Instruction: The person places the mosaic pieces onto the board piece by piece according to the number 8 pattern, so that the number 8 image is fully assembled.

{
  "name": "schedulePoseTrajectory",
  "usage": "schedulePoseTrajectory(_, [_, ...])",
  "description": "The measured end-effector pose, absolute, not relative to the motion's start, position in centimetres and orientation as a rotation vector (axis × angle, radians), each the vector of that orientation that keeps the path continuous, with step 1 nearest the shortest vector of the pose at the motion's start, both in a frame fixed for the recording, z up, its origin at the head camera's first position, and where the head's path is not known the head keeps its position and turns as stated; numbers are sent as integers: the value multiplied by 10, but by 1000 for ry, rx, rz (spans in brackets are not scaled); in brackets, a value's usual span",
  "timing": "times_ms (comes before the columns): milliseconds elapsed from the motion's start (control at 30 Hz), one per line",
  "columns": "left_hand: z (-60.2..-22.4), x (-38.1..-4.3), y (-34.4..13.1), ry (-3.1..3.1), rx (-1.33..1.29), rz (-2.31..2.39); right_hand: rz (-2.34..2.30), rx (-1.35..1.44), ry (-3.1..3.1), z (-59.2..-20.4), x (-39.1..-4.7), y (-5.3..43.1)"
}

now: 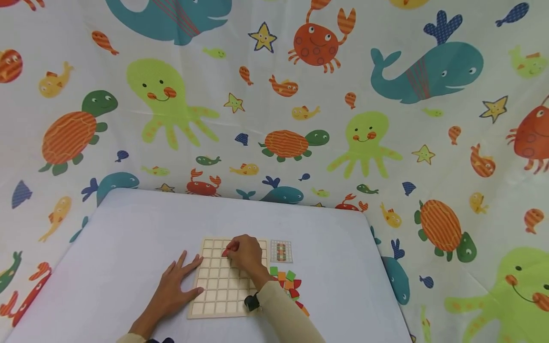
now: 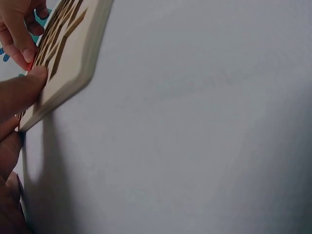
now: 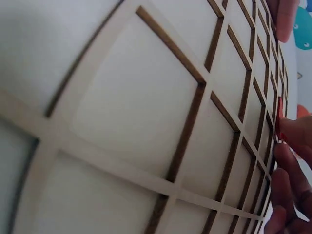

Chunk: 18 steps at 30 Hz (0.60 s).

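Note:
A wooden grid board [image 1: 217,294] with square recesses lies on the table. Between thumb and fingers my right hand [image 1: 248,257] pinches a small red piece [image 1: 225,253] over the upper part of the grid. In the right wrist view the red piece [image 3: 279,117] stands on edge against the grid, its lower end hidden by fingertips. My left hand [image 1: 173,286] is spread at the board's left side, its thumb and fingertips touching the rim. The left wrist view has the left thumb [image 2: 24,92] resting on the board's edge.
Right of the board lies a small pattern card [image 1: 281,251] printed with a coloured grid design. Below it are several loose green, orange and red pieces [image 1: 290,285], partly behind the right forearm. A white cloth covers the table [image 1: 334,267]; a sea-animal curtain [image 1: 274,109] hangs behind.

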State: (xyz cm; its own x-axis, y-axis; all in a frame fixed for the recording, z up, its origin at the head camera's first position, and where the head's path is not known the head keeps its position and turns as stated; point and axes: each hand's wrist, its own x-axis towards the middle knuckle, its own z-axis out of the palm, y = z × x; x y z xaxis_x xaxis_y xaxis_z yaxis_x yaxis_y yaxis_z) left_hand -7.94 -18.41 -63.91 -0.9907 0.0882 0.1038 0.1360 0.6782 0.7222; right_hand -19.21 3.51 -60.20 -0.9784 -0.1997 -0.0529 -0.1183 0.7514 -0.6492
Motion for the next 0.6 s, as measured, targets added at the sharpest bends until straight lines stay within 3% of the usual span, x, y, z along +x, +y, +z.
schedulePoseTrajectory(600, [-637, -76, -181, -2775, -205, -1165, -1111, -266, 2835, -595, -181, 43])
